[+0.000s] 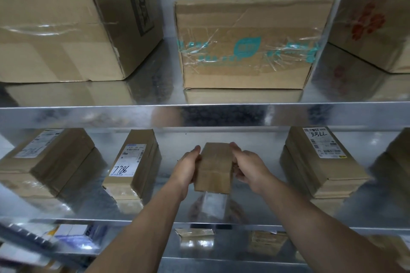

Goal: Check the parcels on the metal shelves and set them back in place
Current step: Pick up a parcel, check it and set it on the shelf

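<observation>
A small brown cardboard parcel (pixel 214 167) stands in the middle of the shiny middle metal shelf (pixel 168 204). My left hand (pixel 188 166) grips its left side and my right hand (pixel 248 167) grips its right side, fingers curled round the edges. Whether the parcel's bottom touches the shelf I cannot tell. On the same shelf, a labelled parcel marked 7786 (pixel 133 164) lies to the left and a stacked labelled parcel (pixel 321 159) to the right.
A further parcel (pixel 46 159) lies at the far left of the middle shelf. The upper shelf (pixel 155 115) carries three large cartons: left (pixel 66 20), centre with teal tape (pixel 248 40), right (pixel 375 26). More packages (pixel 195 239) sit on the shelf below.
</observation>
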Available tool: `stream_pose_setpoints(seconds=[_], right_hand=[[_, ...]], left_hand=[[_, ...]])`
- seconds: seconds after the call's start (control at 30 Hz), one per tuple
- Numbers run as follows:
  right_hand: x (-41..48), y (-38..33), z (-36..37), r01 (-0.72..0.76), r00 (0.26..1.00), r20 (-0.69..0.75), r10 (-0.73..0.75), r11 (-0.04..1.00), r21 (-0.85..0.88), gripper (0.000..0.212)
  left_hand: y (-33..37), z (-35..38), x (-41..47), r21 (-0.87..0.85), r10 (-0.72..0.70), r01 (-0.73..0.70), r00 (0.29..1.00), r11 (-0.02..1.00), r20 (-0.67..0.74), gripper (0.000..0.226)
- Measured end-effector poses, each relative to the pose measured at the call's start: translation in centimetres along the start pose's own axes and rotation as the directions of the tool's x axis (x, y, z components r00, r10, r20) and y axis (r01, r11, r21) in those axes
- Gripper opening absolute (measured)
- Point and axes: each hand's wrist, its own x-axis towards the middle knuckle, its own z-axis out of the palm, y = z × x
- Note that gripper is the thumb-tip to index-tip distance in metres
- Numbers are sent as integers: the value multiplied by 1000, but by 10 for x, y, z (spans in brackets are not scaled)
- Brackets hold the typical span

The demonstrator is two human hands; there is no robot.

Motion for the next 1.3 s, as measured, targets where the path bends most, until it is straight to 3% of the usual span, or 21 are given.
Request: stream_pose_setpoints(seconds=[0.37, 0.7, 1.3], right_hand=[[3, 45, 4, 9, 999, -47, -14, 995, -97, 12], [1, 63, 10, -34, 999, -42, 28, 988, -151, 44], [14, 69, 16, 3, 997, -70, -25, 952, -306, 37]], left_hand=[[-44, 4, 9, 73, -48, 48, 999, 996, -3, 18], [-69, 12, 20, 125, -52, 56, 998, 991, -41, 32], [-68, 18, 33, 288, -80, 100, 994, 952, -79, 36]])
